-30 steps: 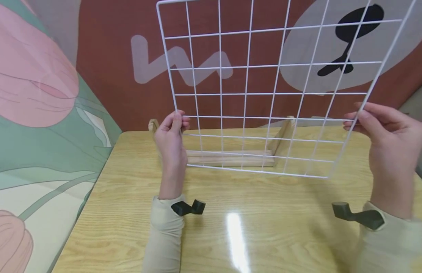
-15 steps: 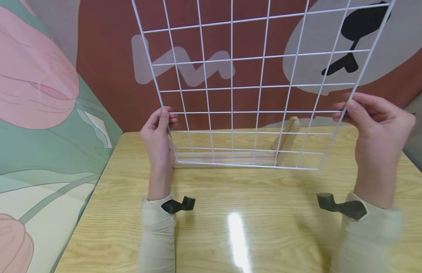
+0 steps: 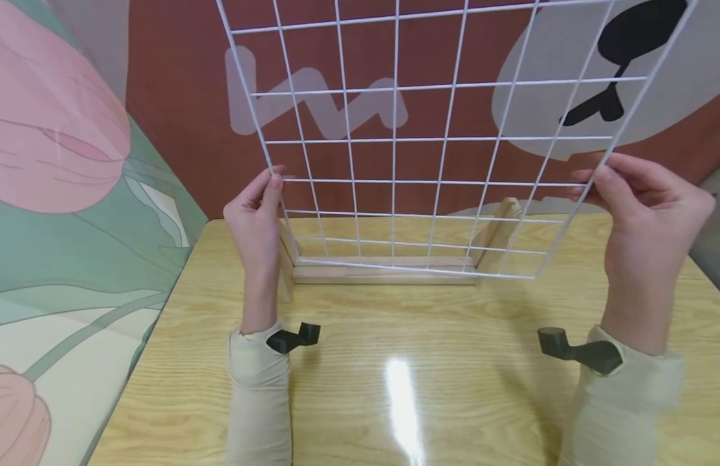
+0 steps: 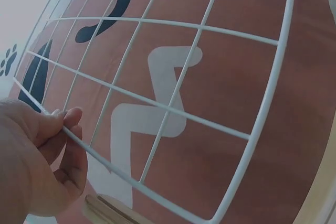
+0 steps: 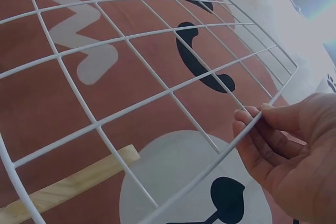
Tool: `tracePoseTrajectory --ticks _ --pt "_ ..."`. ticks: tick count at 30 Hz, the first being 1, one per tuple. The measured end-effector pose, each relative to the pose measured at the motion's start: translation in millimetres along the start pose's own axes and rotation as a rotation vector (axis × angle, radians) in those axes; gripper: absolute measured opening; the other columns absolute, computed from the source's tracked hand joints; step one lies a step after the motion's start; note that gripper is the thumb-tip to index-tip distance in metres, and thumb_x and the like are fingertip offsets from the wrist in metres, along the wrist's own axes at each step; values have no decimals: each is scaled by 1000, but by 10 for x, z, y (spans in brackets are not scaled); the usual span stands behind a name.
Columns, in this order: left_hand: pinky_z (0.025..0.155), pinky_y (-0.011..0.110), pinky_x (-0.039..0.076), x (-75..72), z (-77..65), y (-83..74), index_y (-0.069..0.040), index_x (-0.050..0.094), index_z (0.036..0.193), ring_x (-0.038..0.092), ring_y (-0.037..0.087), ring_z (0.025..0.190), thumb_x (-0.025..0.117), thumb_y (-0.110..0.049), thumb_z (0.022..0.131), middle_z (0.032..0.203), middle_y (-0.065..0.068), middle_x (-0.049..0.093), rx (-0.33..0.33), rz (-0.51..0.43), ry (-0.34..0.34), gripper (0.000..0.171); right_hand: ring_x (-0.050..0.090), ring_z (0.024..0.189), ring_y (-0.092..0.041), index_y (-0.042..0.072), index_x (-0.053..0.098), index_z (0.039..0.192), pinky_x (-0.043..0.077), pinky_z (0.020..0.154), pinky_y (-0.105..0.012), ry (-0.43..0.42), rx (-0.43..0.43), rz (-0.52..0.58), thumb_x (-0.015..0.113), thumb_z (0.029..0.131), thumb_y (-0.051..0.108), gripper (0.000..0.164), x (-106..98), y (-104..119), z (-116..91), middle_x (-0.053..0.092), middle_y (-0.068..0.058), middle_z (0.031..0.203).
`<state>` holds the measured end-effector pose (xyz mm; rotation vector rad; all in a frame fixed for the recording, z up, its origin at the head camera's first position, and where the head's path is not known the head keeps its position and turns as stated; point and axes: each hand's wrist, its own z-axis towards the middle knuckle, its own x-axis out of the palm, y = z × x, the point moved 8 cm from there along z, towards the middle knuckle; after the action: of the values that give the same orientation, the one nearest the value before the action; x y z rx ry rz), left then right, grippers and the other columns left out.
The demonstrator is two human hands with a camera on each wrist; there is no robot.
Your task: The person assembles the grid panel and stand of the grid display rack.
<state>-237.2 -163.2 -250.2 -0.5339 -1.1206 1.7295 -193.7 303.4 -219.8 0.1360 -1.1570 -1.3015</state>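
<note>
A white wire grid panel (image 3: 396, 140) is held up between both hands, its top running out of the head view. My left hand (image 3: 255, 226) pinches its left side wire between thumb and fingers; in the left wrist view this hand (image 4: 31, 161) grips the thick rim wire. On the opposite side my right hand (image 3: 651, 226) pinches the right rim, its thumb nearest the camera. The right wrist view shows the same fingertip hold by this hand (image 5: 299, 156). Behind the panel's lower edge stands a wooden frame, with a base bar (image 3: 383, 277) and a slanted right upright (image 3: 499, 233).
A wood-grain table (image 3: 348, 388) runs back to a brown wall (image 3: 179, 116) with a printed animal face. Tulip-patterned covering (image 3: 57, 259) stands along the left side. Each sleeve carries a black wrist mount, such as the left one (image 3: 292, 338).
Both hands have shifted left with the panel. Its lower edge has risen in the head view and now overlaps the wooden base bar. The pinching holds stay the same.
</note>
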Motion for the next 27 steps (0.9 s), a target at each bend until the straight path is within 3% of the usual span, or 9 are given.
tracePoseTrajectory --ticks 6,11,18,22,27 --pt "57 20 38 -16 3 -74 1 80 109 48 12 62 71 -12 100 91 6 78 71 15 -13 18 72 69 -33 -30 65 100 62 71 -34 -35 -63 3 77 81 -19 25 43 12 -3 71 -30 81" --pt "58 21 38 -69 5 -91 4 79 109 50 13 63 69 -13 102 92 5 78 130 1 -41 21 73 70 -31 -29 65 101 62 70 -34 -21 -96 -56 78 84 -13 27 152 8 -19 72 -29 84" --pt "55 20 32 -100 17 -70 0 80 109 42 9 57 70 -16 101 87 0 77 111 -31 -66 20 71 70 -31 -27 68 99 62 66 -32 -80 -84 -30 77 84 -15 22 252 38 -39 71 -27 82" --pt "54 20 31 -106 11 -63 1 80 109 41 10 55 69 -16 102 84 -2 76 104 -29 -76 21 71 70 -29 -26 68 99 62 69 -31 -59 -116 -64 76 86 -13 20 304 75 -60 71 -26 83" --pt "51 22 25 -108 42 -64 -3 81 108 37 9 53 68 -17 103 73 -7 69 112 -9 -91 20 71 71 -30 -26 69 100 62 71 -31 -55 -93 -45 78 85 -12 22 308 34 -44 72 -27 85"
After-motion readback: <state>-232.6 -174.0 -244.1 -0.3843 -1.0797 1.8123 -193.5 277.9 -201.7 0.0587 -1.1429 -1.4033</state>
